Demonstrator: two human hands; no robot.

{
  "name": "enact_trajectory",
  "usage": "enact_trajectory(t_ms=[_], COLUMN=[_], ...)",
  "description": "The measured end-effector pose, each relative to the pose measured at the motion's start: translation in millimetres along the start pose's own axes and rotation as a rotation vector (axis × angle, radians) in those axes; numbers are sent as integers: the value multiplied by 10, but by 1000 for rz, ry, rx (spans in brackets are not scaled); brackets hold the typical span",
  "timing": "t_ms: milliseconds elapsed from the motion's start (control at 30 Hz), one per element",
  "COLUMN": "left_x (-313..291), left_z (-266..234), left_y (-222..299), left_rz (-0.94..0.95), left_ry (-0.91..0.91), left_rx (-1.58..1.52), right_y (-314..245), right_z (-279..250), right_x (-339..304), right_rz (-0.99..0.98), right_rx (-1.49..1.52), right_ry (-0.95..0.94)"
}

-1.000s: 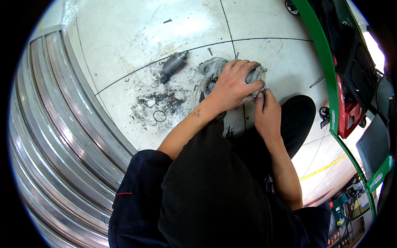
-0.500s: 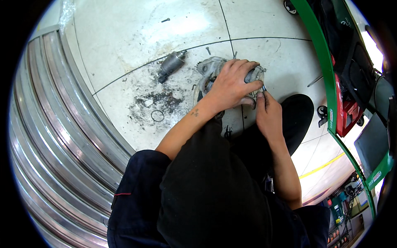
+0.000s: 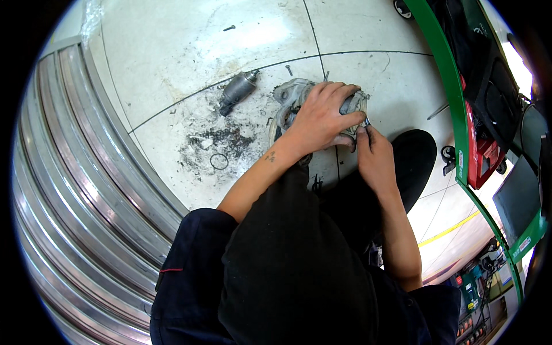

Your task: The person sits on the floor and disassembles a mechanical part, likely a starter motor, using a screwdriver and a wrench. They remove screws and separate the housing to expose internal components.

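A dirty grey cast metal housing [image 3: 291, 91] stands on the floor in front of me. My left hand [image 3: 325, 118] is wrapped over its top, fingers curled round the far side, hiding much of the middle. At the housing's right end [image 3: 359, 103], my right hand [image 3: 376, 158] pinches a slim metal tool [image 3: 367, 122] whose tip reaches the part; its kind does not show. A dark cylindrical motor [image 3: 239, 87] lies left of the housing. Near it are small bolts [image 3: 289, 70] and, lower down, a thin ring seal [image 3: 219, 161].
Black grime [image 3: 227, 141] is spread over the tiled floor on the left. Another bolt [image 3: 230, 28] lies farther off. Ribbed metal shutter slats [image 3: 98, 190] rise at the left. At the right stand a green frame [image 3: 454, 86] and a red box [image 3: 489, 161]. My knee [image 3: 417, 158] is beside my right hand.
My right hand and forearm have shifted very slightly to the right, with the slim tool still pinched. My left hand keeps its place on the housing.
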State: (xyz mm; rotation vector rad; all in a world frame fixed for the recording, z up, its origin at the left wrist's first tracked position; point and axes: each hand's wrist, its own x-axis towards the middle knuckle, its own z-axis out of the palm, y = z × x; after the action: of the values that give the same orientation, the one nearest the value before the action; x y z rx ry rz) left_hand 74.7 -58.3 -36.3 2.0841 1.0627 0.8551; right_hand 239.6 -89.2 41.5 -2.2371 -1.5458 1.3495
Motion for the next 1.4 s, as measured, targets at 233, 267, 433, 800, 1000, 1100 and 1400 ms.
enact_trajectory(t_ms=[233, 267, 433, 800, 1000, 1100, 1400], left_x=[6, 6, -1, -27, -3, -2, -55], left_z=[7, 7, 8, 19, 28, 35, 41], left_y=[-19, -20, -17, -6, 15, 24, 23], left_rz=[-13, -5, 28, 23, 7, 10, 29], left_ry=[-6, -3, 21, 17, 11, -4, -8], left_rx=[17, 9, -14, -31, -9, -2, 18], right_y=[93, 89, -50, -305, -301, -308, -194], right_z=[29, 13, -156, -253, -293, -326, -316], right_x=[-8, -18, 121, 572, 499, 471, 492], right_rz=[-84, -116, -13, -34, -257, -193, -313], right_rx=[-7, 0, 199, -180, -56, 361, -91], right_ry=[9, 20, 166, 66, 147, 147, 117])
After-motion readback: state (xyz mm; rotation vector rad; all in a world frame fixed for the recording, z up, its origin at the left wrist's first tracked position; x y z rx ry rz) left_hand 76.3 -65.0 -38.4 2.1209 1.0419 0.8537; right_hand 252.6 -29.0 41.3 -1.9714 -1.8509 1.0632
